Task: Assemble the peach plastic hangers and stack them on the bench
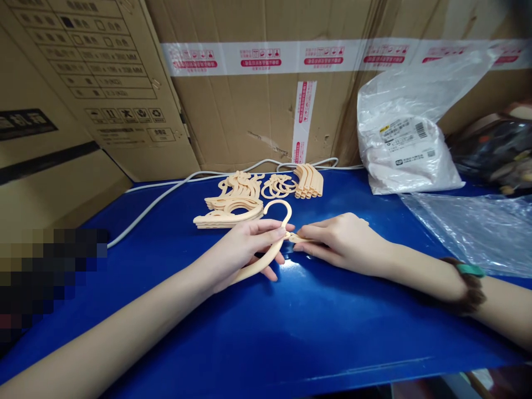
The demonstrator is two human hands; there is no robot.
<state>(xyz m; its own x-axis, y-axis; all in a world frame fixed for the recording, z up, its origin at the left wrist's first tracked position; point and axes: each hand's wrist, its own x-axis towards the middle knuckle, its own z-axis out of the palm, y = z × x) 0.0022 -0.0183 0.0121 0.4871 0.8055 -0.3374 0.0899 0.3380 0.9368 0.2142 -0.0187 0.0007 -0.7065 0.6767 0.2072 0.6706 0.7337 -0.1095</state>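
My left hand is closed on a cream plastic hanger part, whose open hook curls up above the fingers and whose curved arm slopes down to the left. From the other side my right hand pinches a small cream piece that meets the hanger part just below the hook. Most of that piece is hidden under the right fingers. Right behind the left hand lies a stack of cream hanger pieces. Beyond it sit a pile of curved arms, several hooks and a bundle of short curved tubes.
The blue table lies under everything. Cardboard boxes wall off the back and left. A white cable runs along the back. At right stand a white plastic bag and a flat clear plastic sheet.
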